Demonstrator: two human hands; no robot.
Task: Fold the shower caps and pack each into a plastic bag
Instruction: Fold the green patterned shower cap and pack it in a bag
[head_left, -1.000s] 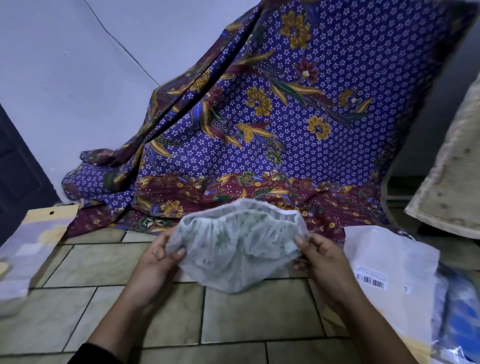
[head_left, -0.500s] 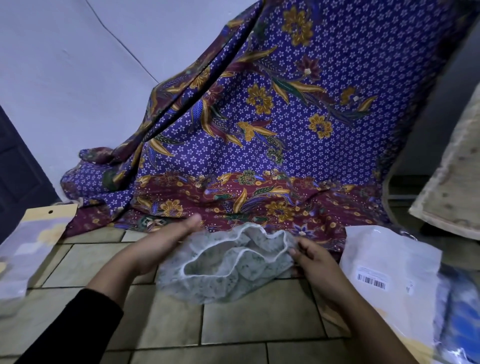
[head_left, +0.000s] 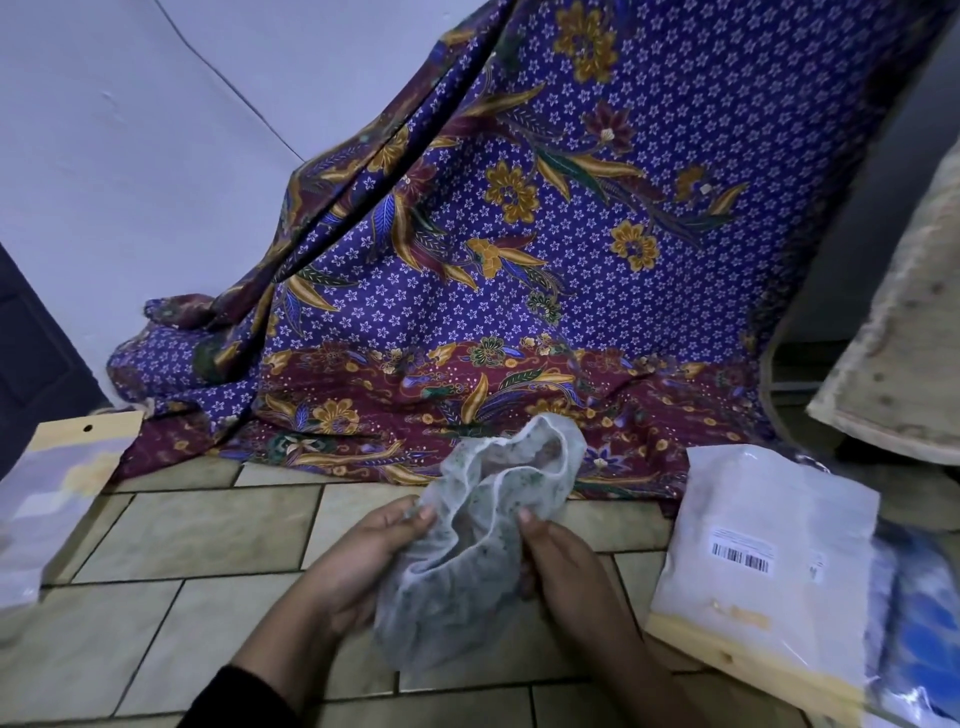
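The left hand (head_left: 363, 561) and right hand (head_left: 566, 577) are pinching the shower cap (head_left: 467, 582) from opposite sides, fingers curled on it, its long axis running away between them.

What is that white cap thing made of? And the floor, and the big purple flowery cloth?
The shower cap looks like thin, see-through plastic film, matte and crinkly, with a gathered white elastic rim; it might be light fabric instead. The floor looks like ceramic tile: faintly shiny, with dark grout lines. The purple flowery cloth looks like soft printed cotton, since it drapes in folds.
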